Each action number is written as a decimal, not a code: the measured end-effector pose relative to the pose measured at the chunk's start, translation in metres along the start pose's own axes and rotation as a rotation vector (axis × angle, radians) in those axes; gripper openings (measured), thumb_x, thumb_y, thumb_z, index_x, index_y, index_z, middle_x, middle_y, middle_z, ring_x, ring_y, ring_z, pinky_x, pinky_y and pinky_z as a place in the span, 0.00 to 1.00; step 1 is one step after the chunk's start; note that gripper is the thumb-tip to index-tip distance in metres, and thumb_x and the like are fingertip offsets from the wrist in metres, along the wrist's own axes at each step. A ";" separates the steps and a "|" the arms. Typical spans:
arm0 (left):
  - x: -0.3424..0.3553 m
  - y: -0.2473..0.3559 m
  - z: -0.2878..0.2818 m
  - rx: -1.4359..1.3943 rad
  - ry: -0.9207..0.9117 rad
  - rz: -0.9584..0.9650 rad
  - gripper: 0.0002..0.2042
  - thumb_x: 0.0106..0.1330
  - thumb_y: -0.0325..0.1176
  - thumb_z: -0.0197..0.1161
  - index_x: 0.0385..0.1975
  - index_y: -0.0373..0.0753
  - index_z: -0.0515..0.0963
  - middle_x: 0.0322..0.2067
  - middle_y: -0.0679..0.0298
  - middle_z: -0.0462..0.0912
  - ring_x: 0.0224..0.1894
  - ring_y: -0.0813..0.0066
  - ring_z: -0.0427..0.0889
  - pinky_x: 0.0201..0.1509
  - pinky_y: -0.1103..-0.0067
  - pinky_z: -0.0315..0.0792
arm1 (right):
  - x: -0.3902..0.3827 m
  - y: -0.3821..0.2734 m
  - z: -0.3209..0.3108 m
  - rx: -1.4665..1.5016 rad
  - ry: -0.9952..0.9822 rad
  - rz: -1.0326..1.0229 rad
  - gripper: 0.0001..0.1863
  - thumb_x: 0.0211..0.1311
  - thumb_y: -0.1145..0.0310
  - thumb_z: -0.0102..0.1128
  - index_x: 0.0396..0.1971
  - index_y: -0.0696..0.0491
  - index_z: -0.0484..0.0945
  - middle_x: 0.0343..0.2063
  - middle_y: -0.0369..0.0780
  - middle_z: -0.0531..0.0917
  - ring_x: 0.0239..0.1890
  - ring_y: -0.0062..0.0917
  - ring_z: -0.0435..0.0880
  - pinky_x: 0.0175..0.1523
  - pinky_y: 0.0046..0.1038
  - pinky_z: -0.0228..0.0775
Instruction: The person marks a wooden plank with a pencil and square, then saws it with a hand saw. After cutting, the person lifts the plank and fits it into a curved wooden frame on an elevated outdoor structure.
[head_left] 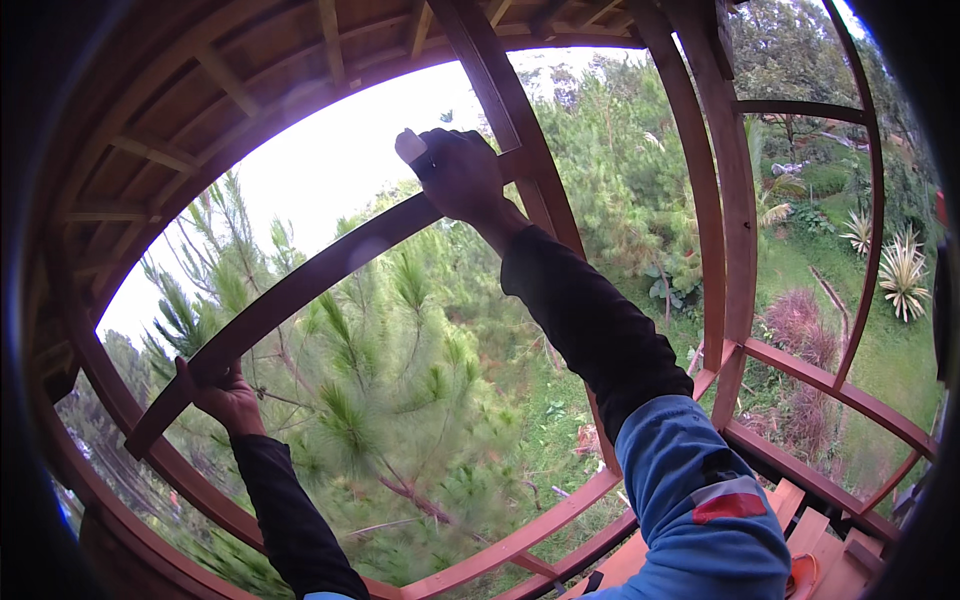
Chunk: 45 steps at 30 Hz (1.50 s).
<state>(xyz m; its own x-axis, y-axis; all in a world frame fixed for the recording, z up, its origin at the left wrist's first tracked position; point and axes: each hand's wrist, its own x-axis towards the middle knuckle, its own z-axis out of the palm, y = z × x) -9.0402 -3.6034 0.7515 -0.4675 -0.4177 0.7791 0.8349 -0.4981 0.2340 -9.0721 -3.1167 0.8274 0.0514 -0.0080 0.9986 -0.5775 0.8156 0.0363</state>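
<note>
A reddish-brown wooden rail [310,270] slants up across the window opening, its lower left end lapping over a side post. My left hand [228,402] grips it near that lower end, thumb and fingers around its edge. At the upper right, my right hand [460,178] is closed at the rail's top edge, close to where it meets a wooden upright [520,130]. From this hand sticks out a small pale flat piece [410,146], whose kind I cannot make out. The fingers there are dark against the bright sky.
Overhead is a roof with wooden rafters [228,82]. More uprights [740,200] and a lower sill rail [530,535] frame the openings. Planks [808,535] and an orange item [803,575] lie at the lower right. Outside stand pine branches [400,380] and a grassy slope.
</note>
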 end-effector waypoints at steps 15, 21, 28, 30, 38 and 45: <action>-0.022 0.015 0.029 -0.053 0.209 0.069 0.15 0.69 0.46 0.72 0.44 0.47 0.75 0.35 0.68 0.82 0.40 0.72 0.88 0.44 0.59 0.89 | -0.008 -0.108 0.032 -0.047 -0.532 -0.338 0.46 0.51 0.46 0.82 0.70 0.44 0.72 0.47 0.44 0.88 0.52 0.41 0.87 0.58 0.44 0.79; -0.047 0.029 0.002 0.130 0.360 0.061 0.44 0.72 0.60 0.66 0.76 0.37 0.54 0.65 0.47 0.72 0.67 0.52 0.76 0.68 0.46 0.72 | -0.012 -0.098 0.033 -0.058 -0.409 -0.362 0.26 0.53 0.50 0.81 0.45 0.48 0.81 0.36 0.38 0.88 0.41 0.36 0.90 0.46 0.39 0.82; -0.054 0.177 0.004 1.209 0.166 1.144 0.40 0.69 0.47 0.74 0.72 0.33 0.62 0.68 0.49 0.66 0.71 0.57 0.67 0.77 0.61 0.61 | -0.021 -0.101 0.044 -0.068 -0.415 -0.337 0.25 0.51 0.52 0.82 0.44 0.49 0.83 0.38 0.39 0.88 0.43 0.36 0.89 0.48 0.38 0.81; -0.028 0.185 0.027 1.268 -0.132 1.273 0.38 0.68 0.50 0.73 0.71 0.35 0.67 0.68 0.47 0.70 0.73 0.51 0.69 0.77 0.59 0.62 | -0.019 -0.087 0.041 -0.107 -0.411 -0.368 0.28 0.49 0.54 0.84 0.47 0.50 0.82 0.38 0.41 0.89 0.42 0.39 0.90 0.47 0.38 0.82; 0.025 0.164 -0.039 1.834 -0.356 1.101 0.36 0.66 0.72 0.61 0.52 0.42 0.85 0.54 0.58 0.86 0.67 0.55 0.78 0.81 0.40 0.43 | -0.020 -0.110 0.055 -0.139 -0.441 -0.237 0.28 0.53 0.54 0.82 0.51 0.53 0.83 0.41 0.41 0.88 0.45 0.38 0.89 0.51 0.37 0.81; 0.011 0.213 -0.021 1.648 -0.214 1.262 0.33 0.69 0.70 0.58 0.57 0.47 0.85 0.63 0.57 0.83 0.74 0.53 0.71 0.83 0.41 0.30 | -0.022 -0.091 0.045 -0.154 -0.463 -0.271 0.29 0.50 0.61 0.85 0.51 0.50 0.81 0.41 0.44 0.90 0.45 0.41 0.91 0.49 0.40 0.83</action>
<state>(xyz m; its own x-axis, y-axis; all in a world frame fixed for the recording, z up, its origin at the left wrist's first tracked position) -8.8738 -3.7299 0.7982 0.3665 0.2249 0.9028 0.0761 0.9598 -0.2700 -9.0571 -3.2166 0.8037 -0.2021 -0.4545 0.8675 -0.4656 0.8239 0.3232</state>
